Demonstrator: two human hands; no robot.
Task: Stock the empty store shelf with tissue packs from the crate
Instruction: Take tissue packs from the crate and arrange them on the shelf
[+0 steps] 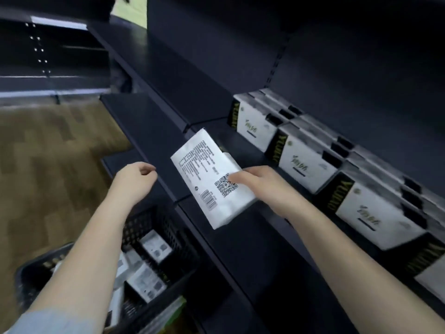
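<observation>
While the black crate (154, 256) sits low at about seven o'clock with several more packs (147, 278) lying loose in it, the stocking is partway through. Above it, near nine o'clock from the middle of the view, the left hand (134, 182) hangs free with its fingers loosely curled, holding nothing. Just right of it, at centre, the right hand (262, 186) grips a white tissue pack (214, 179) by its right end, thumb across the printed back, so the pack is tilted in the air over the front lip of the dark shelf (240, 237). At three o'clock a row of packs (308, 162) already stands along that shelf, apparently two deep, though blur makes this hard to confirm. Placing looks like the step in hand; next, the pack probably needs turning face-out and setting at the row's left end.
</observation>
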